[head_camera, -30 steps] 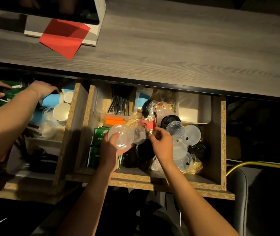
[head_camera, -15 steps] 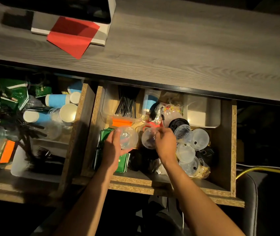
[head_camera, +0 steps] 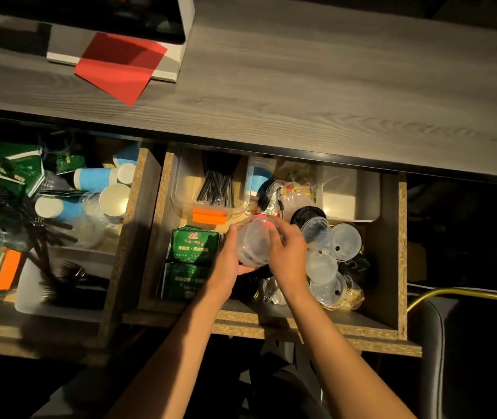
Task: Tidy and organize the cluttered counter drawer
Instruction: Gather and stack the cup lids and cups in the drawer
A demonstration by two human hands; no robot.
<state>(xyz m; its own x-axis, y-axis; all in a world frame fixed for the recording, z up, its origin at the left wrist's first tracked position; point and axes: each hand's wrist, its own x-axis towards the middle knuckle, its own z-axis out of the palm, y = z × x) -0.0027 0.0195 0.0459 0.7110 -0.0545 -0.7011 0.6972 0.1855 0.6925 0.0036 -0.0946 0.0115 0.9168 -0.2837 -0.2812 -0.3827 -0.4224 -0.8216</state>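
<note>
Holding a clear domed lid between both hands, we keep it above the middle of the open drawer. Our left hand cups the lid from below, fingers curled round its edge, and our right hand grips its opposite side. More clear lids lie just right of the held lid, green packets just left of it, and a clear tub of black straws behind it. Beyond the drawer, a red paper rests on the tabletop.
</note>
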